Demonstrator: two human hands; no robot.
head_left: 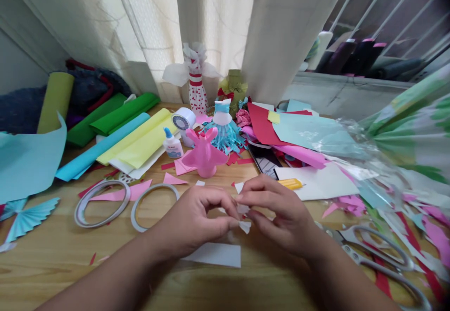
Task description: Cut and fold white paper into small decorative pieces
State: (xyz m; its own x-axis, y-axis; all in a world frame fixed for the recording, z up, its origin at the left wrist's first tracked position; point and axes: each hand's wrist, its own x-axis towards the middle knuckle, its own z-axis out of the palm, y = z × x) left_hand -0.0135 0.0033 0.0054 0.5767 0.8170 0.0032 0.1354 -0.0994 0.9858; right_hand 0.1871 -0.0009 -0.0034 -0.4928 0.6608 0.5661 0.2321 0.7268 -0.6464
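Observation:
My left hand (197, 219) and my right hand (279, 212) meet above the wooden table (52, 254), each pinching the same small piece of white paper (244, 225) between fingertips. A white paper strip (216, 254) lies flat just under my left wrist. A pink paper dress figure (204, 154) stands a short way beyond the hands, with a blue fringed paper dress figure (225, 130) behind it.
Two rings of tape (101, 203) lie left of the hands. Scissors (379, 252) lie at the right. A glue bottle (172, 144), a tape roll (183, 119), rolled coloured papers (116, 137), a yellow cutter (291, 184), a phone (265, 160) and paper scraps crowd the table.

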